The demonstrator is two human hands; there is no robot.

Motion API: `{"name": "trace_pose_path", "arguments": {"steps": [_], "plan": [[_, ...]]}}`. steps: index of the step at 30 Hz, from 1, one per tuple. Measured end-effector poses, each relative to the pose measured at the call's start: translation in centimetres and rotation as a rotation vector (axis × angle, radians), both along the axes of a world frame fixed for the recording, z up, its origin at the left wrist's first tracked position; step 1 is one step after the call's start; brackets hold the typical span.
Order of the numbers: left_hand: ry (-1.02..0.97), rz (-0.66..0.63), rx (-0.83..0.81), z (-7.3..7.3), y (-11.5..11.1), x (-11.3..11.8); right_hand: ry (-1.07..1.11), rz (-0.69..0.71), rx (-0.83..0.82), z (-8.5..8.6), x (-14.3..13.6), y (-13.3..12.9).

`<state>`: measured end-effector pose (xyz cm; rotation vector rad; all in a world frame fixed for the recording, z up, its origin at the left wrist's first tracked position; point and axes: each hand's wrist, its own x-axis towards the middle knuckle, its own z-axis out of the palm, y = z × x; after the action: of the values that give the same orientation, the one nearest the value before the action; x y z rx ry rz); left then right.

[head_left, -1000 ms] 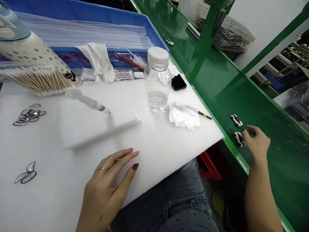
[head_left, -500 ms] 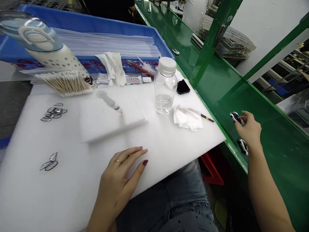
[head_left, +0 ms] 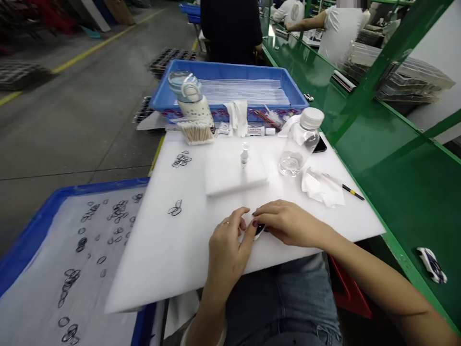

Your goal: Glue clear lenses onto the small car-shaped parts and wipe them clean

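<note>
Both hands meet over the front edge of the white foam board. Between them is a small black-and-white toy car, mostly covered by fingers. My left hand has its thumb and fingers curled around the car's left side. From the right, my right hand grips it with bent fingers. Behind them lies a raised foam block with a small syringe-like tube on it. Thin black rings rest on the board to the left.
A clear bottle, crumpled tissue and a black pen are at right. Cotton swabs, a tumbler and a blue bin stand behind. Another toy car lies on the green bench. People sit beyond.
My right hand has come from the green bench to the board with a toy car. My left hand has closed in on the car. The view has swung left, showing a blue tray of rings.
</note>
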<state>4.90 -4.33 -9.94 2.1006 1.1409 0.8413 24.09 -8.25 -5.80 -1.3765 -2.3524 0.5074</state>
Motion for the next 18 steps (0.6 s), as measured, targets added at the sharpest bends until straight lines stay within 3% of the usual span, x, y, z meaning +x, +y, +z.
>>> {"name": "trace_pose_path", "arguments": {"steps": [3,5,8,14,16,18], "plan": [[-0.019,-0.126,-0.076,0.5,0.0,-0.2,0.172,-0.25,0.029,1.0,0.9,2.2],[-0.052,-0.282,-0.131,0.8,-0.1,-0.4,0.28,-0.396,0.116,1.6,1.0,4.1],[-0.085,-0.489,-0.191,1.0,-0.1,-0.5,0.392,-0.412,0.141,1.9,0.3,7.0],[0.042,-0.418,0.027,0.5,0.2,0.2,0.105,-0.477,-0.06,2.7,-1.3,10.7],[0.084,-0.417,0.055,0.3,0.3,0.5,0.202,-0.44,-0.09,3.2,-1.1,10.7],[0.074,-0.403,0.064,0.1,0.2,0.5,0.44,-0.338,-0.091,3.7,-0.9,9.8]]}}
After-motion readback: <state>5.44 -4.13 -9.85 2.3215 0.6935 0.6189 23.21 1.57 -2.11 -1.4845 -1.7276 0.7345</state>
